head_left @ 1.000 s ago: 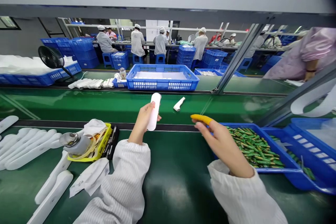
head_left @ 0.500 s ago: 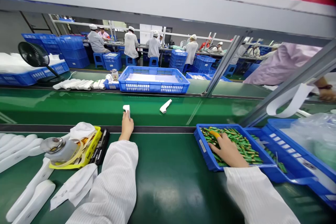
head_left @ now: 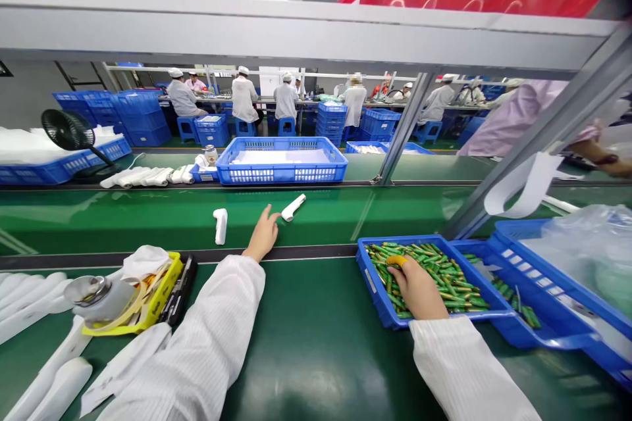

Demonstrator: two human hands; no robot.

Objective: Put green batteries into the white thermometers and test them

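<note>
My left hand [head_left: 263, 237] is stretched out over the green conveyor belt [head_left: 148, 217] at about 11 o'clock from me, fingers spread apart and holding nothing. Its fingertips point at a white handheld device [head_left: 293, 207] lying tilted on the belt just beyond them, at 1 o'clock from the hand; I cannot tell whether they touch it. A 2nd white device [head_left: 220, 225] lies on the belt at 9 o'clock from the hand, near but apart from it.

My right hand [head_left: 417, 289] is down in the blue bin [head_left: 369, 276] at about 2 o'clock from me, palm down on the green batteries [head_left: 444, 279] that fill it. The forefinger wears an orange finger cot [head_left: 396, 261]. The fingers curl into the pile, but I cannot tell whether they have closed on a battery.

At 9 o'clock from my left sleeve sits a yellow tray [head_left: 162, 293] holding a metal dispenser [head_left: 96, 296] and a white cloth [head_left: 143, 260]. White casings [head_left: 29, 306] lie in a row at the far left. Across the belt at 12 o'clock stands a blue basket [head_left: 281, 161].
</note>
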